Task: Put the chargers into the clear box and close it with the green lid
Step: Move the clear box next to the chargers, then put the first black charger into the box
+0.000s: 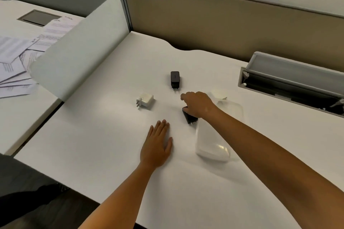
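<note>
Three chargers are on the white desk (pixel 104 147). A white charger (pixel 145 100) lies left of centre and a black charger (pixel 175 79) lies farther back. My right hand (pixel 197 104) is curled over a second black charger (pixel 189 117), gripping its top; its prongs point toward me. Just right of that charger is the clear box (pixel 210 141), uncovered, with my right forearm crossing over it. A pale greenish lid (pixel 219 93) peeks out behind the box. My left hand (pixel 158 145) rests flat on the desk, fingers apart, holding nothing.
A curved white divider (pixel 78 48) stands on the left, with loose papers (pixel 22 52) on the neighbouring desk beyond it. An open cable tray (pixel 290 82) runs along the back right. A partition wall (pixel 223 24) closes off the rear.
</note>
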A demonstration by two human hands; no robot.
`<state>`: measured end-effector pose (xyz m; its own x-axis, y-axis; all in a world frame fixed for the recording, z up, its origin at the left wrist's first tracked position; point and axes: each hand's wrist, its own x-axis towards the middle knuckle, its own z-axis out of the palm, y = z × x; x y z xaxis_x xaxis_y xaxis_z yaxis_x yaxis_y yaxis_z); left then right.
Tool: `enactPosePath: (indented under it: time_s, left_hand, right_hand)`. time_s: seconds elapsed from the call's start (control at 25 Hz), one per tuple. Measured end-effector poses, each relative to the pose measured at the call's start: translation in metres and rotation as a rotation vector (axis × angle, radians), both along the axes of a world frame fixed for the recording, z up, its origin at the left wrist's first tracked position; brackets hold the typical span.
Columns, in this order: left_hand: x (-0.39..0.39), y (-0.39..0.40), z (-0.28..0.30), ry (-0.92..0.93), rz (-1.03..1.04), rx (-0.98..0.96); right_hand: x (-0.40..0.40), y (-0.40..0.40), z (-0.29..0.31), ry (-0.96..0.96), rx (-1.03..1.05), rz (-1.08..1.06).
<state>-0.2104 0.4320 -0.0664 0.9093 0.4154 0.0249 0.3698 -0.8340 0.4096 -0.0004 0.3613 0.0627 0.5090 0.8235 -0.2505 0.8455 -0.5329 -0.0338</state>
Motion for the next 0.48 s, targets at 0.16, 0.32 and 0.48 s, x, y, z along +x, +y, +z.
enactPosePath:
  time_s: [0.16,0.32,0.48]
  left_hand:
    - [0.001,0.000,-0.001,-0.002,0.021,-0.012]
    - [0.002,0.000,-0.003,-0.010,0.027,-0.023]
    - [0.001,0.000,-0.003,-0.008,0.035,-0.018]
  right_hand:
    - [-0.002,0.024,-0.017,-0.061,-0.165,-0.082]
    - [-0.005,0.039,-0.024,-0.012,-0.260,-0.170]
    - [-0.004,0.038,-0.033,0.038,-0.225,-0.191]
